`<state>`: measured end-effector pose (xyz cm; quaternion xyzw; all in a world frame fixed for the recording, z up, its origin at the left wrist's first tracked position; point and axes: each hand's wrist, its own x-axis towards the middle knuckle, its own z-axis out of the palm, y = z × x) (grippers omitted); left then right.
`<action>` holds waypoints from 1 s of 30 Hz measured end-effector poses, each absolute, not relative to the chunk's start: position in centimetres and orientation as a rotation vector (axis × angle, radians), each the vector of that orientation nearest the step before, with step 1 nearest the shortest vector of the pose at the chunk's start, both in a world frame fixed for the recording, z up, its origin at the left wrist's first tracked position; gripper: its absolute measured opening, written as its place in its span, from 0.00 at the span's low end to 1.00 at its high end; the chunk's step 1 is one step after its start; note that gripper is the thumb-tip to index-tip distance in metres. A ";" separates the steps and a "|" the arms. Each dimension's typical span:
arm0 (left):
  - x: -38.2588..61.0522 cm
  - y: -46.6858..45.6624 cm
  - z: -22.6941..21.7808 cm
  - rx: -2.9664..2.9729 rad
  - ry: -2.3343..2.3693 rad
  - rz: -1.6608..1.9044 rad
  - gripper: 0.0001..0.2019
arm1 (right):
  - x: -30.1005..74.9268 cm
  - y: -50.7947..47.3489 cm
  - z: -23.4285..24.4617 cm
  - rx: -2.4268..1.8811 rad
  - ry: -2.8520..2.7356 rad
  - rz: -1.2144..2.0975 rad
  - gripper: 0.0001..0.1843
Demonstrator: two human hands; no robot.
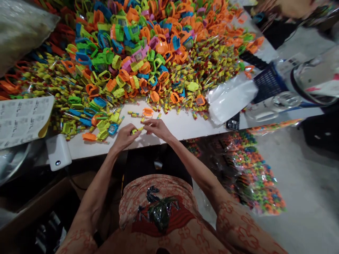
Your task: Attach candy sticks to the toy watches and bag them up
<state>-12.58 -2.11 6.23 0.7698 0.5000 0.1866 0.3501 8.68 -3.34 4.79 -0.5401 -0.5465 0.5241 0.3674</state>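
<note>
Left in the frame, a white rectangular plastic box (pixel 58 152) lies at the white surface's (pixel 185 125) edge. At centre, the left hand (pixel 125 137) has its fingers curled closed on a small yellow plastic piece (pixel 137 131); the right hand (pixel 159 129) bends its fingers at the piece's end, whether gripping I cannot tell.

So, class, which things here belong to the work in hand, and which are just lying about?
Seemingly in the work:
yellow plastic piece, in the left hand with the right hand at it
heaped toy watches
small yellow tubes
clear plastic bags, perhaps

Seemingly just lying about:
keypad phone
white plastic device
blue plastic basket
</note>
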 end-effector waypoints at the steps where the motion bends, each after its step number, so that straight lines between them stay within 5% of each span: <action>1: -13.2 -1.5 6.5 2.116 1.442 0.494 0.14 | 8.8 -2.6 4.3 -1.479 -1.445 1.216 0.16; 4: -13.9 0.7 7.1 2.365 1.815 0.526 0.17 | 9.1 -0.4 3.4 -1.791 -1.615 0.713 0.15; 7: -11.7 2.6 6.6 2.559 1.690 0.484 0.18 | 8.9 1.0 3.3 -1.976 -1.823 0.471 0.14; 12: -5.7 4.5 3.5 2.614 1.351 0.371 0.10 | 8.3 0.7 3.4 -2.025 -1.993 0.475 0.19; 20: -7.7 5.7 3.5 2.267 1.526 0.834 0.01 | 8.0 -1.2 2.8 -1.829 -1.972 0.503 0.22; 30: -12.5 0.0 6.1 1.631 1.423 0.978 0.14 | 6.2 1.1 3.3 -1.780 -2.357 0.341 0.17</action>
